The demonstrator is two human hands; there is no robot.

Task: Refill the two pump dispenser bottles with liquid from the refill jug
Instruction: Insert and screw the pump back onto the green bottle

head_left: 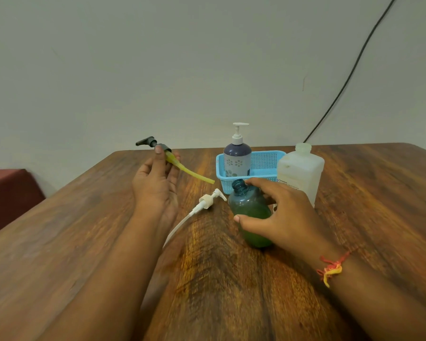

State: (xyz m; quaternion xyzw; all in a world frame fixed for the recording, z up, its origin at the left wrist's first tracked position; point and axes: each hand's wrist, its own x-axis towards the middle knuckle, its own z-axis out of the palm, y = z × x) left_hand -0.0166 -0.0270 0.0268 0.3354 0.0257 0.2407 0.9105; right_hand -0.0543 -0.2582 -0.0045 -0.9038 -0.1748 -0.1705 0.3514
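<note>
Holding black pump [155, 143] clear in left hand [155, 183] | right hand [278, 212] grips green bottle [251, 210], steadying its open neck for pouring

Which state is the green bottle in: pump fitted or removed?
Removed. The green bottle shows a bare open neck, while the left hand holds its black pump away from it.

Right hand [278, 212] covers the right side of the green bottle [252, 212]. Jug [301, 168] label print too small to read, lower left corner behind fingers [261, 183]. Basket [266, 161] front partly blocked. Forearms and table [84, 217] cut off at bottom edge; foreground blurred.
</note>
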